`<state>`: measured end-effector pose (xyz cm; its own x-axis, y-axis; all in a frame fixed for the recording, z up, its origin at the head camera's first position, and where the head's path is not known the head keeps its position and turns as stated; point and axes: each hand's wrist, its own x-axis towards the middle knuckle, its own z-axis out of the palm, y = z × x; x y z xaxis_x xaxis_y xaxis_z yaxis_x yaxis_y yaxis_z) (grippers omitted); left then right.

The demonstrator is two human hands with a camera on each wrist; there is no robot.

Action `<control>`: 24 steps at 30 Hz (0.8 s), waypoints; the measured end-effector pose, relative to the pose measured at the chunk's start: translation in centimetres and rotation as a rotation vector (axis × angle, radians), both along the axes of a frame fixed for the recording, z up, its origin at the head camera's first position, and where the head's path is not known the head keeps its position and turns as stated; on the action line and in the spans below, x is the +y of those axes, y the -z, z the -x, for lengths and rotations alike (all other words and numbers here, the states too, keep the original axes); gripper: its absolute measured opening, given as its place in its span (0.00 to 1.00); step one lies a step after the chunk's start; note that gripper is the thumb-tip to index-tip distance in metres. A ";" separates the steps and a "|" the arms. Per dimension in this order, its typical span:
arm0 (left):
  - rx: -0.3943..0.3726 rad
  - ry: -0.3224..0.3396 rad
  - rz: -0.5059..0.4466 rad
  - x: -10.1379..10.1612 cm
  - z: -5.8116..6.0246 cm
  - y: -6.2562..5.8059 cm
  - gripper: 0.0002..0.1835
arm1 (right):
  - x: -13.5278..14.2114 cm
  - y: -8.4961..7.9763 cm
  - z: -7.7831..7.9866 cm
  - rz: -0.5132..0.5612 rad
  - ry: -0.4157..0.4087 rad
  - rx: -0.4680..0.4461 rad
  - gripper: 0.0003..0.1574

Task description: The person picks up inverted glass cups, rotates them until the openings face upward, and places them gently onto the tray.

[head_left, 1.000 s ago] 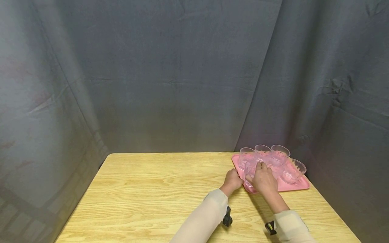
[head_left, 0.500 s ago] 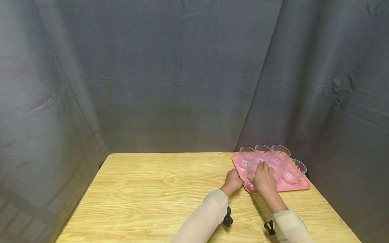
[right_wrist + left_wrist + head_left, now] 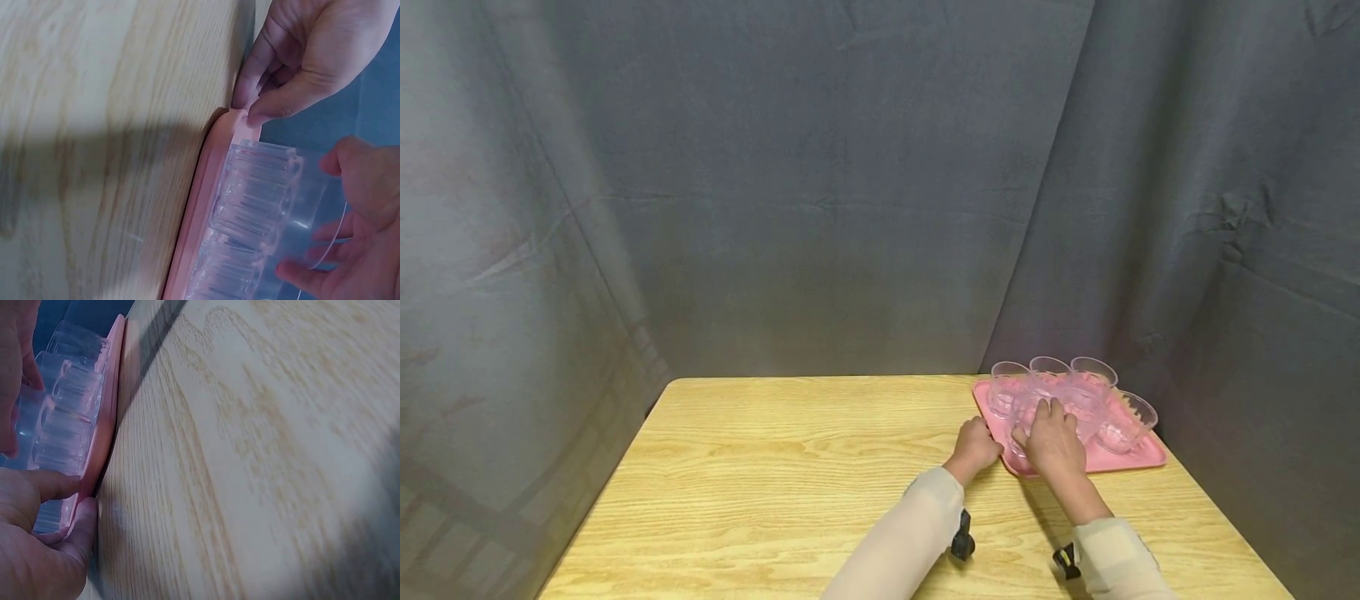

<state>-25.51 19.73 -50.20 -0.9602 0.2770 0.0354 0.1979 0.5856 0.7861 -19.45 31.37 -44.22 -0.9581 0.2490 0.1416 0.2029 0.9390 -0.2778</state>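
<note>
A pink tray [image 3: 1123, 461] holds several clear plastic cups, standing upright at the table's far right. My left hand [image 3: 976, 443] pinches the tray's left rim between thumb and fingers; the left wrist view shows the thumb and a finger on either side of the rim [image 3: 94, 459]. My right hand [image 3: 1056, 442] reaches over the tray's front and grips a clear cup [image 3: 1021, 408] near the front left. In the right wrist view the thumb and fingers sit on opposite sides of this cup [image 3: 306, 219]. The hand hides part of the cups in front.
Three cups stand along the tray's back, among them a left one [image 3: 1009, 390] and a right one [image 3: 1093, 379]. Another cup [image 3: 1126, 423] stands at the tray's right. Grey curtains [image 3: 820, 208] enclose the wooden table [image 3: 760, 483] at the back and sides.
My right hand and the front-left cup have shifted slightly to the right on the tray. My left hand keeps its pinch on the rim, nearly still.
</note>
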 end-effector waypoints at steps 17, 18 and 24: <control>-0.058 0.020 -0.004 -0.5 -0.5 -1.2 0.16 | 0.0 -1.6 -0.1 -0.065 0.006 -0.057 0.51; -0.058 0.025 -0.001 -0.5 -0.4 -1.3 0.15 | 0.0 -1.7 -0.2 -0.084 0.000 -0.046 0.51; -0.020 0.075 -0.016 -0.8 -0.2 -2.2 0.11 | -0.1 -2.4 -0.3 -0.139 -0.024 0.055 0.45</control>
